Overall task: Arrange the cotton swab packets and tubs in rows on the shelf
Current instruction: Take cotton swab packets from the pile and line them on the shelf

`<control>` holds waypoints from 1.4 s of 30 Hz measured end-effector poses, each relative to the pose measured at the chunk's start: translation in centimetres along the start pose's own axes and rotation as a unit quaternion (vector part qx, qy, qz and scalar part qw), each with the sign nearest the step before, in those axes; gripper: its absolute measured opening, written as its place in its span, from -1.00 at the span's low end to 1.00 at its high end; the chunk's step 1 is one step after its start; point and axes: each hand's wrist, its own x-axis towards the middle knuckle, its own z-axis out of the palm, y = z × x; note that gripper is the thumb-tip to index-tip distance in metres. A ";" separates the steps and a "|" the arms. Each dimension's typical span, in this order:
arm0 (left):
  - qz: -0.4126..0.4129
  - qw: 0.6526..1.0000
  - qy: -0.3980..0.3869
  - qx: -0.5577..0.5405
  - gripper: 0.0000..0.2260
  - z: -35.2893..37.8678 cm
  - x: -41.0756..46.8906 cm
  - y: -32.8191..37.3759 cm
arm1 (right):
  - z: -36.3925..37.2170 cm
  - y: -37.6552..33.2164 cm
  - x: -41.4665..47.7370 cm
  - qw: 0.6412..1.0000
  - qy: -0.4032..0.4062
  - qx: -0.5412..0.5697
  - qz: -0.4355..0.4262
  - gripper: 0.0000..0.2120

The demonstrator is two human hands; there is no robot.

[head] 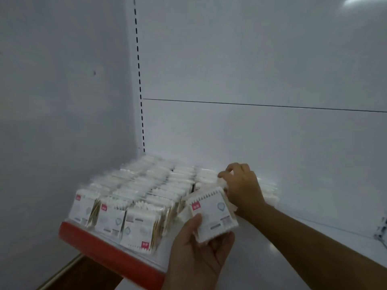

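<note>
Several cotton swab packets (134, 206) stand in rows on the left end of a white shelf (282, 248), close to its corner. My left hand (196, 252) grips one square packet (213, 214) with a pink label, held tilted just right of the front row. My right hand (240, 187) reaches in behind that packet, its fingers curled on the packets at the right end of the rows. A few more packets (270, 191) show behind my right wrist, partly hidden.
A red price strip (109, 250) runs along the shelf's front edge. White side wall (62, 101) on the left and back panel (251, 70) enclose the shelf. A slotted upright (139, 80) stands in the corner. Something dark (381, 229) sits at the far right edge.
</note>
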 end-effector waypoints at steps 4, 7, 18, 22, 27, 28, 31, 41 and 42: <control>0.008 0.998 0.046 0.047 -0.79 -0.4 3.1 -0.6 | -5.8 0.8 0.2 0.924 -0.165 0.314 0.143 -0.79; 0.040 0.994 0.048 0.089 -0.60 -0.2 4.6 -1.8 | -7.3 0.8 -1.7 0.915 -0.287 0.265 0.097 -0.70; 0.011 0.994 0.113 -0.005 -0.62 -1.0 5.3 -1.9 | -6.7 5.2 -5.9 0.982 -0.078 0.066 0.160 -0.63; 0.005 0.993 0.114 -0.002 -0.56 -0.8 5.1 -1.9 | -3.2 3.1 -5.1 0.999 -0.012 -0.019 0.046 -0.59; -0.003 0.989 0.133 0.057 -0.50 -0.8 5.2 -2.3 | -2.2 2.4 -3.9 0.999 -0.025 -0.036 -0.001 -0.62; -0.002 0.988 0.139 0.072 -0.50 -0.8 5.2 -2.4 | -2.3 2.7 -3.9 1.000 -0.005 -0.020 0.010 -0.67; 0.009 0.980 0.151 0.128 -0.48 -0.7 5.4 -2.8 | -4.3 2.4 -4.0 0.982 0.043 0.162 0.084 -0.72; 0.133 0.852 0.154 0.483 -0.64 -0.2 5.9 -4.0 | -5.9 6.4 -7.5 0.965 0.065 0.244 0.075 -0.78; 0.152 0.818 0.140 0.537 -0.56 -0.4 6.1 -3.6 | -5.3 7.5 -8.3 0.973 0.060 0.215 0.054 -0.77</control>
